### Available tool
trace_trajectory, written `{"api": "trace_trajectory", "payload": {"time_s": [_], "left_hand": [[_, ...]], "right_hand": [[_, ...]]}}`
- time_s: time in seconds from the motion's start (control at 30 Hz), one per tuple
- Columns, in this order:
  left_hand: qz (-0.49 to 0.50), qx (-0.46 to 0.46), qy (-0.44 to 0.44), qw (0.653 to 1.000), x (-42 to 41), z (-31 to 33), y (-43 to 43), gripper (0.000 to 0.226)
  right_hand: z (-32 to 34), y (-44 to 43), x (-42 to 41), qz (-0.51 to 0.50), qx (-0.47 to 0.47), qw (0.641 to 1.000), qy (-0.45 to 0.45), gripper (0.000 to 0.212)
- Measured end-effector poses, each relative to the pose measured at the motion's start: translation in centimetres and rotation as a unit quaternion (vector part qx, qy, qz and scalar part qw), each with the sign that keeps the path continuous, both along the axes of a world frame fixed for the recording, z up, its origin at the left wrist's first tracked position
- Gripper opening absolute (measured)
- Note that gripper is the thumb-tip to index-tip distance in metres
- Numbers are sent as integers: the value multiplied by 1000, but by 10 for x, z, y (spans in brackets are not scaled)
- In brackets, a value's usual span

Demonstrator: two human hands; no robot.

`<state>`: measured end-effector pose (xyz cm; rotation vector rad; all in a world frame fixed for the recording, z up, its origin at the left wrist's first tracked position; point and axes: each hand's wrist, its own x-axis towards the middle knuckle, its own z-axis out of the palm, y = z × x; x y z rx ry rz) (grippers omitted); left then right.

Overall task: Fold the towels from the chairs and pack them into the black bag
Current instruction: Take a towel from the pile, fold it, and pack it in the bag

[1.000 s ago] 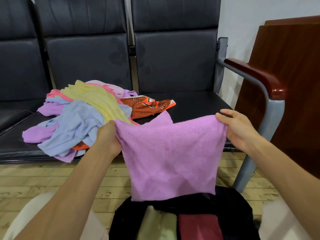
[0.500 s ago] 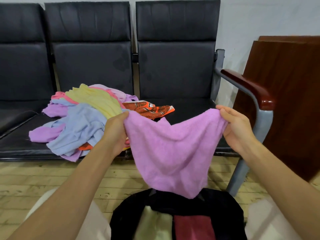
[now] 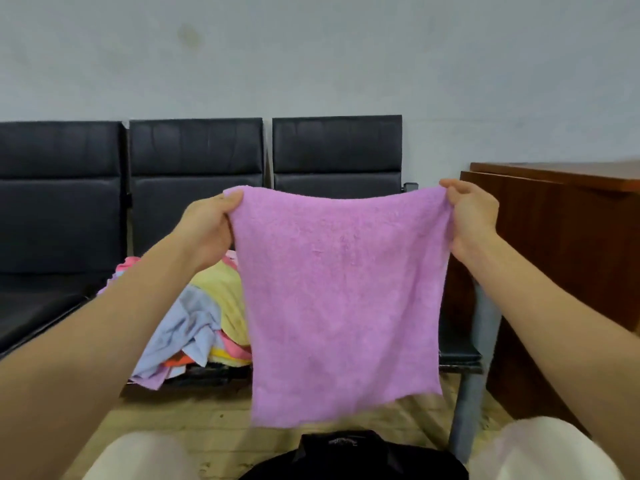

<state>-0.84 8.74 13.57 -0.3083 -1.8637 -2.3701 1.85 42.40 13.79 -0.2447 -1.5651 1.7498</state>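
Note:
A purple towel (image 3: 341, 299) hangs spread flat in the air in front of me. My left hand (image 3: 207, 226) grips its top left corner and my right hand (image 3: 472, 216) grips its top right corner, both held out high. Behind the towel, a heap of towels (image 3: 201, 317) in yellow, light blue, pink and purple lies on the middle black chair seat. The top of the black bag (image 3: 349, 455) shows at the bottom edge, between my knees.
A row of black padded chairs (image 3: 194, 168) stands against a pale wall. A grey metal chair leg (image 3: 474, 375) rises at the right. A brown wooden cabinet (image 3: 561, 237) stands right of it. The floor is light wood planks.
Both hands have lifted the purple towel much higher and pulled it flat. The view has tilted up, so the bag's opening has dropped mostly out of sight.

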Motion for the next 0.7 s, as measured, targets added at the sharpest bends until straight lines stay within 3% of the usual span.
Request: {"api": "trace_trajectory", "payload": {"time_s": [0.2, 0.3, 0.37, 0.53, 0.7], "left_hand": [[113, -178, 38, 977, 2, 14, -13, 15], [159, -240, 57, 956, 5, 15, -14, 23], [172, -221, 45, 959, 6, 16, -13, 23], [155, -58, -40, 985, 2, 21, -10, 21], [144, -33, -36, 988, 3, 23, -8, 10]], "right_hand": [[13, 2, 8, -45, 157, 986, -16, 19], [17, 1, 13, -55, 189, 980, -33, 18], [17, 1, 14, -52, 190, 979, -49, 18], [17, 5, 12, 0, 116, 989, -87, 18], [20, 12, 16, 62, 77, 992, -82, 7]]}}
